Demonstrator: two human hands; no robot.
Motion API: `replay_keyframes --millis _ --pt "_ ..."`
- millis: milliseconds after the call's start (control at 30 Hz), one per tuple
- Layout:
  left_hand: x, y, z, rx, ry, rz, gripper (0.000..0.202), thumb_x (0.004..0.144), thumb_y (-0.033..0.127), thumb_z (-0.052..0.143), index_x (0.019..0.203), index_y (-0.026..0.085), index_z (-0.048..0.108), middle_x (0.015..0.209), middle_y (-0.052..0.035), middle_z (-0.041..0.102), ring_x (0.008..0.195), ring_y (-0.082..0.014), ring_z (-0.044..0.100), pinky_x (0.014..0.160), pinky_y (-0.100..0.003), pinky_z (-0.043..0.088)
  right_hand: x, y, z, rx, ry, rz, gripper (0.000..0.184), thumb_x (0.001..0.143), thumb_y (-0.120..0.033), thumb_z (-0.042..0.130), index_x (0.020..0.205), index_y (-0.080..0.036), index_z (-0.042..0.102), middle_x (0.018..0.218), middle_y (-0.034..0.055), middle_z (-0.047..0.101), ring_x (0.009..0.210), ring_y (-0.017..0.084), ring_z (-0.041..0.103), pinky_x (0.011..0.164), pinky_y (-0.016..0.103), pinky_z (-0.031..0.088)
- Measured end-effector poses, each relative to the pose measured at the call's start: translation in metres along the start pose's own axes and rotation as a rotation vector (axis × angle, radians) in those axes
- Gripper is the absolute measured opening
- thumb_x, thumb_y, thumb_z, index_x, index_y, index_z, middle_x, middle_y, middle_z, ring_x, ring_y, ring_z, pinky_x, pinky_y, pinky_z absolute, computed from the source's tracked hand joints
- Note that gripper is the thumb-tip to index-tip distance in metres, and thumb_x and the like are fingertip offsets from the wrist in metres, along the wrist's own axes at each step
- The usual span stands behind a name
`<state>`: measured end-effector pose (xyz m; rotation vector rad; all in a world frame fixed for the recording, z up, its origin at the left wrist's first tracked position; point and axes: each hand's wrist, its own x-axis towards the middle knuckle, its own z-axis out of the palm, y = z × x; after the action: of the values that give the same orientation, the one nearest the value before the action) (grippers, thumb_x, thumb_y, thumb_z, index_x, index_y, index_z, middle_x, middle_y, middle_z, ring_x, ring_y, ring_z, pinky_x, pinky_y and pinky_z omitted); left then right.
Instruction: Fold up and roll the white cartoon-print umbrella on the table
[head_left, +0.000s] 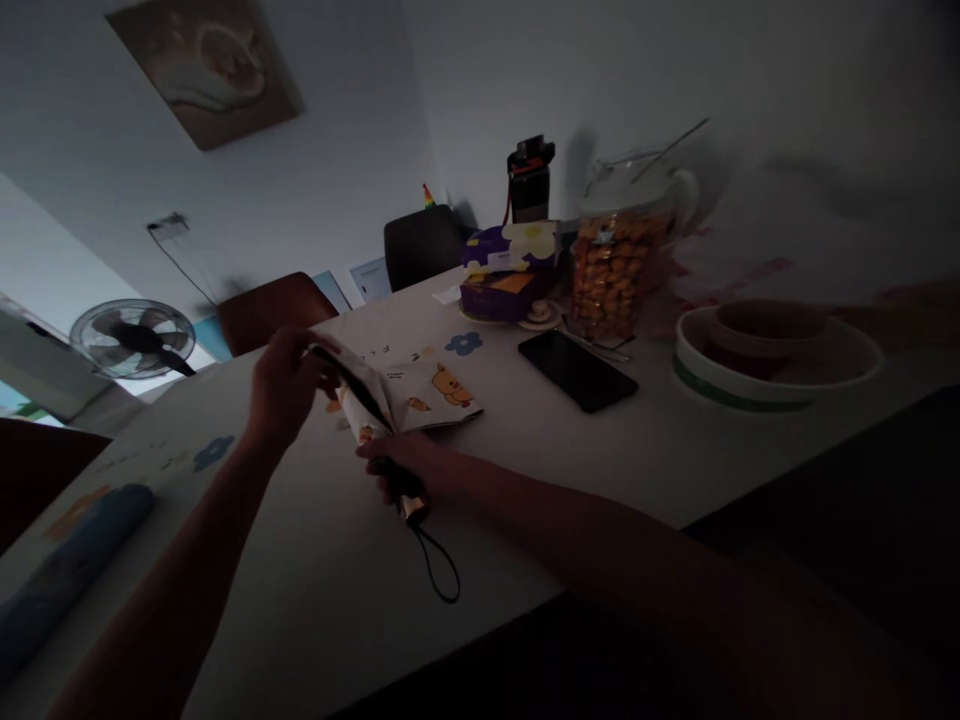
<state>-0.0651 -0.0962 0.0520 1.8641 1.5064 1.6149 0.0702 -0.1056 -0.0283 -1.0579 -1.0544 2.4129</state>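
A white table (315,590) carries a broad bowl (776,365), a snack jar (615,270), a purple box (506,285) and a dark phone (577,370), all well apart from the folded umbrella (442,390) (cartoon-printed cloth) at its middle. The umbrella's long axis runs from the black handle near the person up-left. The right hand (420,470) grips the handle and the left hand (285,385) pinches the far end. The room is dim, with a fan (131,335) beyond.

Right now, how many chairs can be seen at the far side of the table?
2. A brown chair stands past the table, near the fan; a black chair is further right. A dark shape at the left edge may be a third.
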Motion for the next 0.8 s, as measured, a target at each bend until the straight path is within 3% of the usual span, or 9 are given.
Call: replay_keyframes --millis 67,133,233,300,367,467,600,700,800 --pt "-0.018 -0.011 -0.025 -0.015 0.098 -0.070 0.016 0.068 0.014 0.052 0.084 0.018 0.055 0.071 0.0013 0.060 0.048 -0.0089 0.055 0.044 -0.022 0.049 0.002 0.001 -0.002 0.013 -0.002 -0.012 0.016 0.078 -0.026 0.062 0.076 -0.016 0.050 0.057 -0.0050 0.051 0.040 0.006 0.047 0.041 0.020 0.046" --pt "-0.039 -0.027 -0.045 0.028 0.110 -0.170 0.021 0.067 0.016 0.053 0.087 0.018 0.059 0.072 0.0015 0.060 0.050 -0.0098 0.057 0.047 -0.025 0.053 0.004 0.002 -0.004 0.011 -0.011 -0.017 0.017 0.075 -0.027 0.065 0.077 -0.016 0.052 0.058 -0.0042 0.052 0.040 0.007 0.047 0.039 0.020 0.045" --pt "-0.066 -0.049 -0.061 0.086 0.105 -0.274 0.014 0.063 0.015 0.056 0.075 0.017 0.063 0.077 -0.0013 0.062 0.066 -0.0132 0.061 0.057 -0.025 0.056 0.005 0.004 -0.009 0.037 -0.069 -0.046 0.022 0.070 -0.029 0.069 0.078 -0.016 0.053 0.061 -0.0031 0.053 0.040 0.007 0.048 0.038 0.021 0.044" --pt "-0.077 -0.058 -0.064 -0.019 0.130 -0.297 0.008 0.060 0.015 0.059 0.067 0.016 0.062 0.079 -0.0023 0.062 0.076 -0.0156 0.060 0.063 -0.028 0.057 0.004 0.003 -0.011 0.073 -0.090 -0.076 0.029 0.067 -0.033 0.071 0.080 -0.017 0.051 0.062 -0.0033 0.053 0.041 0.008 0.048 0.037 0.021 0.043" --pt "-0.082 -0.063 -0.065 -0.183 0.172 -0.303 0.005 0.059 0.016 0.062 0.064 0.017 0.061 0.080 -0.0021 0.062 0.080 -0.0163 0.059 0.067 -0.030 0.058 0.001 0.002 -0.012 0.102 -0.094 -0.081 0.038 0.065 -0.045 0.071 0.083 -0.018 0.050 0.062 -0.0029 0.054 0.041 0.008 0.049 0.035 0.021 0.042" --pt "-0.082 -0.065 -0.068 -0.314 0.244 -0.329 0.007 0.057 0.018 0.067 0.061 0.017 0.062 0.078 -0.0011 0.061 0.075 -0.0136 0.059 0.068 -0.028 0.056 -0.001 -0.002 -0.013 0.144 -0.071 -0.075 0.047 0.070 -0.062 0.058 0.085 -0.018 0.050 0.061 -0.0016 0.053 0.040 0.009 0.049 0.033 0.022 0.042" --pt "-0.083 -0.071 -0.079 -0.235 0.210 -0.345 0.010 0.053 0.016 0.070 0.059 0.017 0.063 0.077 -0.0009 0.062 0.071 -0.0105 0.056 0.060 -0.017 0.048 -0.002 -0.006 -0.011 0.108 -0.008 -0.109 0.032 0.079 -0.050 0.055 0.086 -0.019 0.050 0.057 -0.0035 0.051 0.036 0.009 0.046 0.031 0.021 0.041" --pt "-0.085 -0.077 -0.088 -0.090 0.117 -0.428 0.010 0.054 0.019 0.069 0.064 0.017 0.066 0.080 -0.0038 0.065 0.077 -0.0152 0.059 0.062 -0.021 0.048 -0.001 -0.006 -0.010 -0.007 0.102 -0.120 0.031 0.075 -0.045 0.062 0.083 -0.018 0.049 0.052 -0.0037 0.050 0.035 0.009 0.047 0.031 0.021 0.041" --pt "-0.086 -0.080 -0.091 -0.061 0.185 -0.496 0.020 0.056 0.024 0.067 0.075 0.017 0.068 0.085 -0.0055 0.066 0.079 -0.0189 0.061 0.068 -0.029 0.051 -0.001 -0.006 -0.009 -0.127 0.215 -0.118 0.033 0.075 -0.047 0.062 0.077 -0.017 0.048 0.045 -0.0027 0.049 0.033 0.011 0.047 0.030 0.021 0.040"
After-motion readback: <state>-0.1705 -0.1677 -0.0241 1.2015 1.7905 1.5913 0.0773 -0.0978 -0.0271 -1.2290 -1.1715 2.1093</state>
